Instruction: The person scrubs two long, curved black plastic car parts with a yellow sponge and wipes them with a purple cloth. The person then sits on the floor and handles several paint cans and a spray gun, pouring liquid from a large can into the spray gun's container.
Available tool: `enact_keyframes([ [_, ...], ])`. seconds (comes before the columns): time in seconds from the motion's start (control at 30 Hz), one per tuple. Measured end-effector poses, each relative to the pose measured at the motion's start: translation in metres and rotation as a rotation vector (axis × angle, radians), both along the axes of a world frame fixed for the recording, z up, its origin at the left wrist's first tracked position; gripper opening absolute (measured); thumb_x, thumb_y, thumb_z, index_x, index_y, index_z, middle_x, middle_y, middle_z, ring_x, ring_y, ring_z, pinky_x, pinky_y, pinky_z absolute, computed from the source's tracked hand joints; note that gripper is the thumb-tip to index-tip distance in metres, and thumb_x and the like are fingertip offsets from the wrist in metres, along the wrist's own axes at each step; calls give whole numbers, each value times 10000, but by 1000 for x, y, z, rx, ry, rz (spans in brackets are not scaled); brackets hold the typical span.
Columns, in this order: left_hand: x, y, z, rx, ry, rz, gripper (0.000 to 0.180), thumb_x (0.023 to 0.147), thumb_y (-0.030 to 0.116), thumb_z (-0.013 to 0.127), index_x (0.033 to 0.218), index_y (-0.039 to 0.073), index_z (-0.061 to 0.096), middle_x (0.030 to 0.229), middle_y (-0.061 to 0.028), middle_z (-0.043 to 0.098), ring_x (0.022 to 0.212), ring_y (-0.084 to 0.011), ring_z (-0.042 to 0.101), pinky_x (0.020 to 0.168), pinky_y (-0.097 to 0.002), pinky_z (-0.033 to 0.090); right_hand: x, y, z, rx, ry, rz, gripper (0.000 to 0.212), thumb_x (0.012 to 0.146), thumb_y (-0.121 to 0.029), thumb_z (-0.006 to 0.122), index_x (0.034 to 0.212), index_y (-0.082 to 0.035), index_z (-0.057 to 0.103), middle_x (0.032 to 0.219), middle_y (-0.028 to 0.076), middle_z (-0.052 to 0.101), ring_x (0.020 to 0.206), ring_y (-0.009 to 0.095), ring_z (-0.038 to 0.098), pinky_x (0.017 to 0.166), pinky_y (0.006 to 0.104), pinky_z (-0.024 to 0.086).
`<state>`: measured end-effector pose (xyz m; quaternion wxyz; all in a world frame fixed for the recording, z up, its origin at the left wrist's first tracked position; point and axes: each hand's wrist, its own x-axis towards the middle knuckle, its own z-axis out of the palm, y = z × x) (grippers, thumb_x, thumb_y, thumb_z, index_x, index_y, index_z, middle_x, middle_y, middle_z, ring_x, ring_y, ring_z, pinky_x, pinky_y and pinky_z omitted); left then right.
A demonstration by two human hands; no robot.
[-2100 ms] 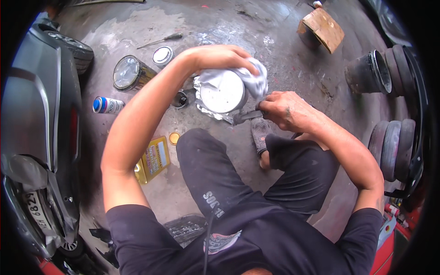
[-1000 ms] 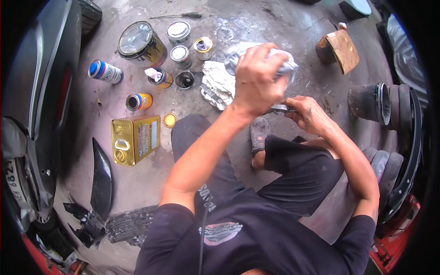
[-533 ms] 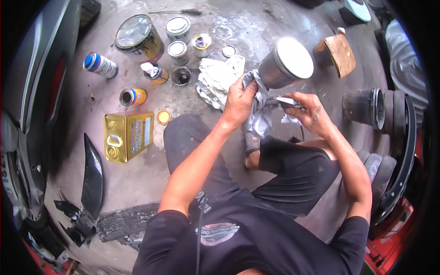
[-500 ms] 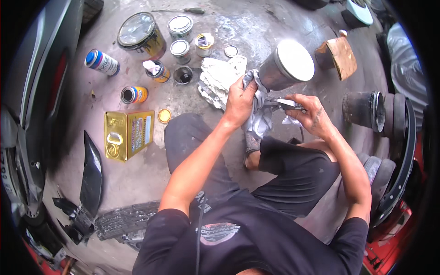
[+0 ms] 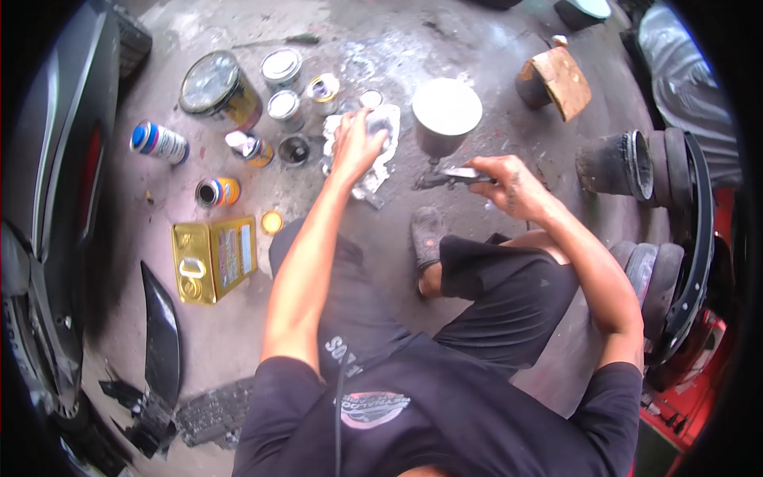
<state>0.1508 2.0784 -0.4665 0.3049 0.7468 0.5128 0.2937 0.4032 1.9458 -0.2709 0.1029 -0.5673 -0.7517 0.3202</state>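
My right hand grips the handle of a paint spray gun, which points left. The gun's dark cup, topped by a round white lid, stands upright above its body. Further left, my left hand is over a heap of white rags on the floor. Its fingers are slightly blurred and closed about a greyish rag on top of the heap.
Paint tins surround a large lidded can at the far left. Nearer stand a spray can and a gold rectangular tin. Cardboard and a black bucket are on the right. A grey car panel borders the left.
My left hand has moved left with the grey rag, away from the spray gun and down to the white rags. The gun and my right hand have shifted slightly left and lower in view.
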Motion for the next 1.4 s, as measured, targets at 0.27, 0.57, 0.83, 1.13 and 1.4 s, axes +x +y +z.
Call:
enact_keyframes([
  [0.27, -13, -41, 187, 107, -227, -252, 686, 896, 472, 772, 1363, -3, 606, 1285, -252, 571, 1081, -403, 659, 930, -460, 548, 0, 0, 0, -31, -262, 138, 323, 856, -63, 739, 1171, -28, 674, 867, 190, 670, 873, 420, 661, 739, 504, 519],
  [0.57, -31, -31, 210, 55, 105, -466, 727, 779, 390, 856, 1355, 30, 599, 1208, -205, 594, 1083, -413, 661, 921, -491, 541, -12, -3, 6, 22, -289, 205, 121, 815, -21, 657, 923, -10, 605, 792, 201, 644, 800, 449, 669, 696, 537, 516],
  [0.83, -23, -42, 209, 127, 133, -469, 699, 742, 349, 838, 1305, 1, 613, 1171, -198, 594, 1010, -418, 682, 865, -496, 568, -7, -9, 3, 15, -308, 238, 138, 796, -14, 656, 926, -21, 613, 801, 182, 632, 828, 418, 661, 723, 517, 525],
  [1.13, -27, -40, 210, 146, 79, -473, 722, 757, 341, 829, 1365, 16, 617, 1181, -181, 629, 995, -368, 686, 859, -451, 567, -3, -11, -3, 45, -254, 227, 136, 799, 5, 648, 926, -22, 607, 790, 170, 611, 853, 407, 639, 723, 514, 512],
  [1.4, -57, -24, 215, -459, -504, -459, 749, 810, 211, 885, 1477, 63, 577, 1247, -60, 630, 855, -86, 610, 688, -237, 533, -3, -6, 1, 36, -262, 193, 362, 840, -50, 739, 1193, 1, 675, 876, 169, 643, 897, 387, 643, 766, 489, 521],
])
